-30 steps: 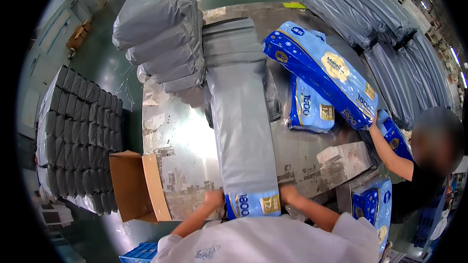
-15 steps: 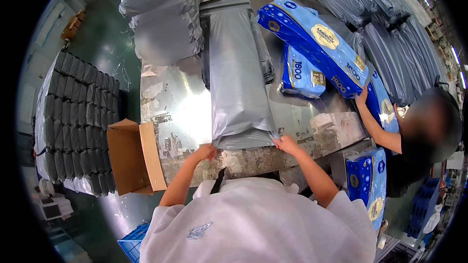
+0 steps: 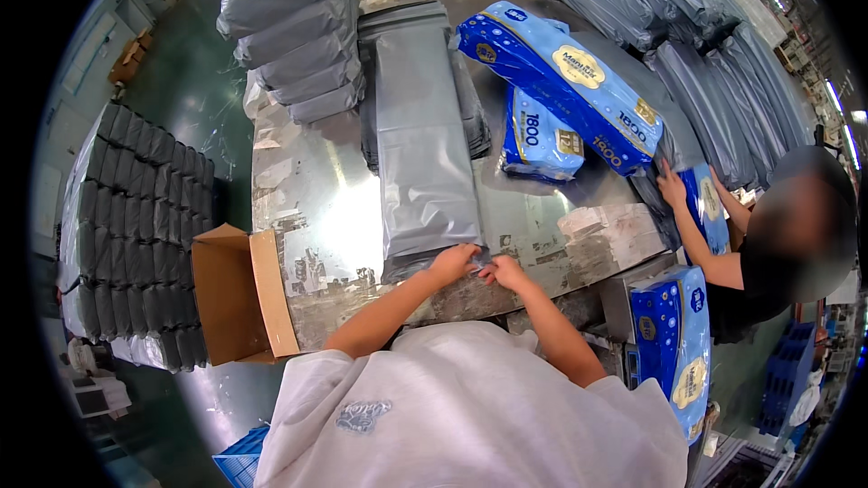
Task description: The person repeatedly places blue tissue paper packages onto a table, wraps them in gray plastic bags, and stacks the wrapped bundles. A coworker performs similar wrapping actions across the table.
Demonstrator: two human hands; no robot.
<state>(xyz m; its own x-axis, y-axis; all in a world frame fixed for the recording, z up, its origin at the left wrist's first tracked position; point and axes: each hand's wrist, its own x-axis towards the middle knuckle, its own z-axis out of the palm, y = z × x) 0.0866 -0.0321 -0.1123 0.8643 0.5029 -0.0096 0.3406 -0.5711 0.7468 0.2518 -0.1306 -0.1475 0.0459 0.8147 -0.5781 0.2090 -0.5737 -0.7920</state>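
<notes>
A long, filled grey plastic mailing bag (image 3: 425,136) lies lengthwise in front of me, its near end folded and creased at the table edge. My left hand (image 3: 452,264) is closed on the right corner of that near end, fingers pinched at the plastic. Right beside it, my right hand (image 3: 506,273) pinches the same corner, its fingertips almost touching the left ones. Under the bag's far part lies a stack of flat dark grey bags (image 3: 473,117). What is inside the bag is hidden.
Blue tissue packs (image 3: 579,81) lie right of the bag on the metal table (image 3: 312,190). A co-worker's hand (image 3: 671,188) touches another blue pack (image 3: 708,208). Filled grey bags (image 3: 303,45) are piled far left, more (image 3: 723,108) far right. An open cardboard box (image 3: 231,298) stands left.
My hands were apart, gripping both corners of the bag's open end. Now the left has moved right and both meet at the right corner. The co-worker's hand has left the upper blue pack.
</notes>
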